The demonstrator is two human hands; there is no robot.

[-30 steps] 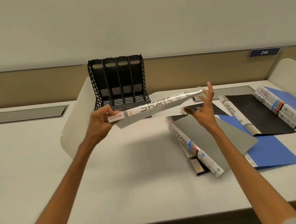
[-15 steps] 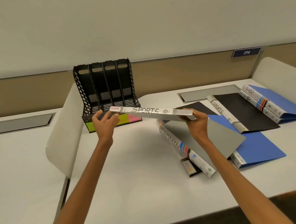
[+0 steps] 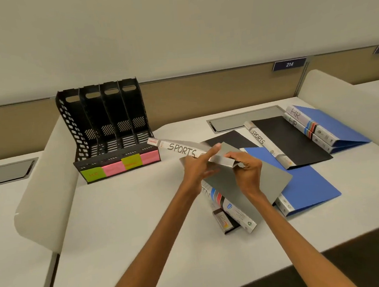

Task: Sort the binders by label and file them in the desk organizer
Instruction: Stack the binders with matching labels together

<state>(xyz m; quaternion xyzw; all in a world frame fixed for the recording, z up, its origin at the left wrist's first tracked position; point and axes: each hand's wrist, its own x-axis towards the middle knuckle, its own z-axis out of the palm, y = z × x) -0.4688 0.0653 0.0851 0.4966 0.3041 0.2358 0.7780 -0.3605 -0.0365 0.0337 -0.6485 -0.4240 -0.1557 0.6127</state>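
— Just right of the desk organizer (image 3: 106, 126), above the desk (image 3: 121, 215): what have you got there?

— You hold the grey SPORTS binder (image 3: 182, 151) off the desk. Its spine points toward the organizer's front right corner, near it but apart.

— And your hands?

— Your right hand (image 3: 248, 170) has its fingers curled round the folded edge of the grey cover. Your left hand (image 3: 199, 167) pinches the binder just beside it, index finger laid straight along the top; its lower fingers are blurred.

— What about the organizer?

— You see four upright black slots, with green and pink sticky notes (image 3: 113, 168) along the front lip.

— What lies around you?

— Under your hands lies another grey binder (image 3: 274, 182), resting on a blue binder (image 3: 308, 186). Farther right lie a black SPORTS binder (image 3: 291, 140) and two stacked HR binders (image 3: 306, 124).
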